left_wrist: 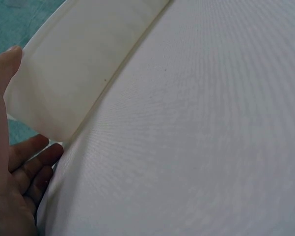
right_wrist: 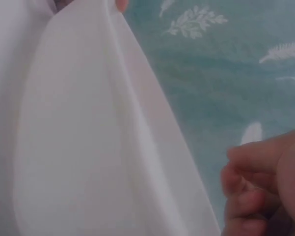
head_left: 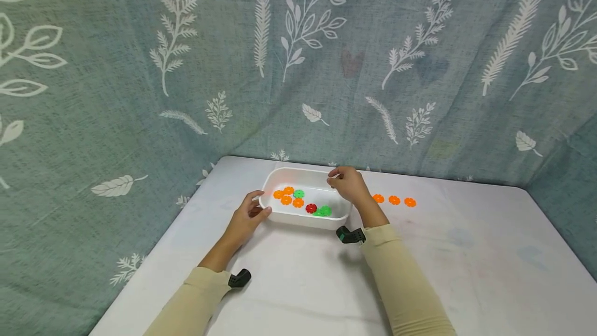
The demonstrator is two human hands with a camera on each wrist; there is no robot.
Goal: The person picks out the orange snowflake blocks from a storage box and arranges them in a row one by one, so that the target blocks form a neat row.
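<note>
A white plastic tray (head_left: pixel 298 218) sits on the table, holding several small flower-shaped discs: orange (head_left: pixel 286 200), green (head_left: pixel 298 194) and one red (head_left: pixel 311 208). My left hand (head_left: pixel 244 218) grips the tray's left end, its thumb on the near side and the fingers round the end. Over the right end of the tray is my right hand (head_left: pixel 349 184), its thumb and fingers bent toward each other near the far rim. In the right wrist view those fingers (right_wrist: pixel 250 162) are curled beside the tray wall; whether they pinch a disc I cannot tell.
Three orange flower discs (head_left: pixel 394 200) lie in a row right of the tray, partly behind my right forearm. A white cloth covers the table (head_left: pixel 466 253). Green leaf-patterned fabric (head_left: pixel 326 66) hangs behind the table's far edge and along its sides.
</note>
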